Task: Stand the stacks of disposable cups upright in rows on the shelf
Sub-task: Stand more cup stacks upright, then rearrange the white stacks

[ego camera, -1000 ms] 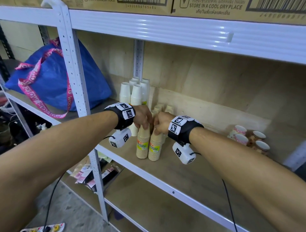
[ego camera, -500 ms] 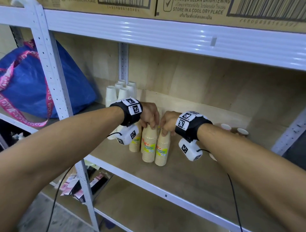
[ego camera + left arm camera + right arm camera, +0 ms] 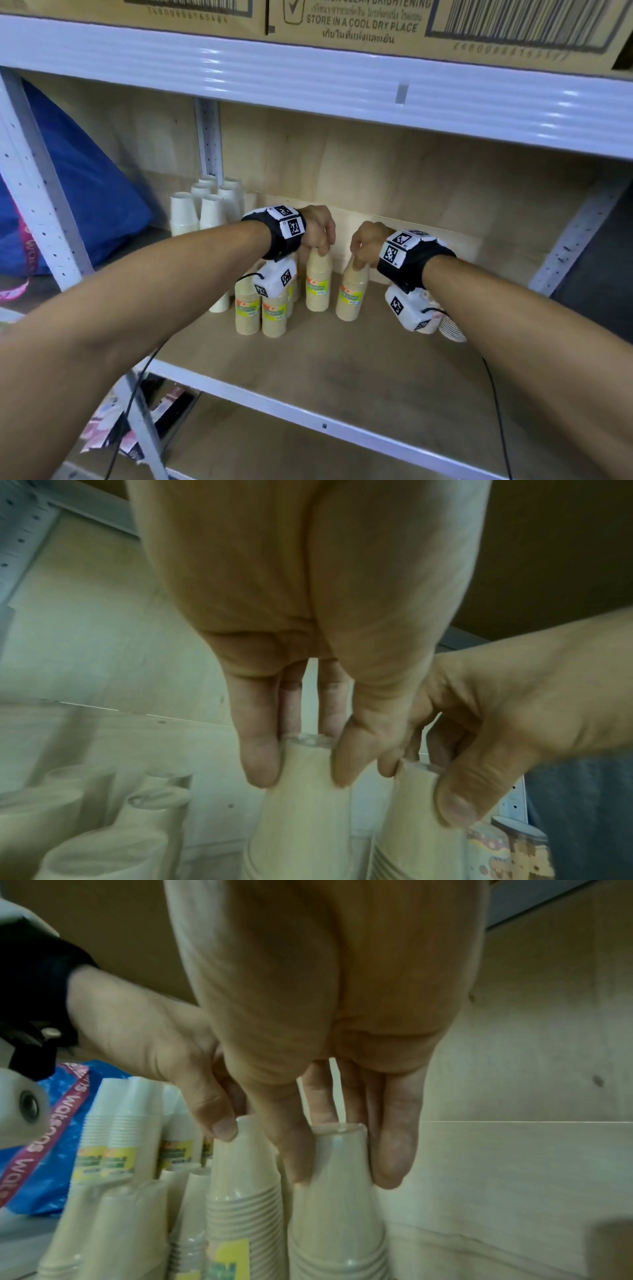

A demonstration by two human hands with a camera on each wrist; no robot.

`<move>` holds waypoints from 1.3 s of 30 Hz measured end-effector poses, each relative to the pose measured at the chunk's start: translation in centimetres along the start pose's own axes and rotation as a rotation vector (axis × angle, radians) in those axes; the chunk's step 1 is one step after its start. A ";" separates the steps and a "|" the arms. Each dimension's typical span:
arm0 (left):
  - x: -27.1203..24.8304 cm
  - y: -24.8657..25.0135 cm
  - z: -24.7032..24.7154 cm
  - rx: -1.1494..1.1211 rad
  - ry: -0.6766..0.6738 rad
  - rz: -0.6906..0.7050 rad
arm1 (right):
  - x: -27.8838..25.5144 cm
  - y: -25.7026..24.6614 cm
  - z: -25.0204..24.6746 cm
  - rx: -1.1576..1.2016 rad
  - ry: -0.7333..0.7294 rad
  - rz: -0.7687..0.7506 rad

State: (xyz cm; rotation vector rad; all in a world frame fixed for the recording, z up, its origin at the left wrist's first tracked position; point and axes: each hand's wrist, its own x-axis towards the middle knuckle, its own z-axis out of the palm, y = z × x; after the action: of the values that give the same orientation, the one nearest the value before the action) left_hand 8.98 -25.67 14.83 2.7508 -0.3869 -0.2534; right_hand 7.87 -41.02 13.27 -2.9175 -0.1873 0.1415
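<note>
Two tan stacks of disposable cups with yellow-green labels stand upside down, side by side, on the wooden shelf [image 3: 342, 356]. My left hand [image 3: 320, 236] pinches the top of the left stack [image 3: 318, 284], thumb and fingers round its narrow end [image 3: 304, 761]. My right hand [image 3: 363, 246] grips the top of the right stack [image 3: 352, 294] the same way [image 3: 337, 1153]. The right stack leans slightly left. Two more tan stacks [image 3: 260, 311] stand at the front left, partly behind my left wrist camera. White cup stacks [image 3: 205, 209] stand upright at the back left.
A low wooden ledge [image 3: 428, 236] runs along the back. Patterned cups [image 3: 452, 329] lie at the right behind my right wrist. A white upright post [image 3: 44, 212] and a blue bag [image 3: 85, 192] are at the left. Cardboard boxes [image 3: 342, 20] sit on the shelf above.
Both hands have carried their tan stacks to the right and back, away from the front pair. The two held stacks now stand a little apart from each other.
</note>
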 end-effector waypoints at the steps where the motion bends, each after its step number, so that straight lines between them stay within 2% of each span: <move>1: 0.6 0.2 0.0 0.011 0.020 0.006 | 0.4 0.5 0.0 -0.003 0.013 0.009; 8: 5.4 1.2 1.2 0.081 0.147 0.038 | 3.4 4.2 1.2 -0.040 0.158 0.046; 13: 9.0 1.8 2.3 0.111 0.201 0.052 | 6.2 6.3 1.3 -0.015 0.172 0.090; 20: 11.6 2.3 2.8 -0.011 0.171 0.040 | 9.2 7.7 2.1 -0.024 0.171 0.101; 31: 14.7 1.8 4.0 -0.035 0.176 0.018 | 12.8 8.3 3.5 0.054 0.120 0.091; 39: 16.6 1.3 4.6 -0.020 0.134 0.004 | 13.9 8.4 4.1 0.089 0.176 0.065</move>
State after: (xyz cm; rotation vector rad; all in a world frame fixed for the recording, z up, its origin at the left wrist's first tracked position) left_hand 23.40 -33.18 8.99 2.7282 -0.3525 -0.0708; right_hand 22.09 -46.41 6.29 -2.8286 -0.0563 -0.0946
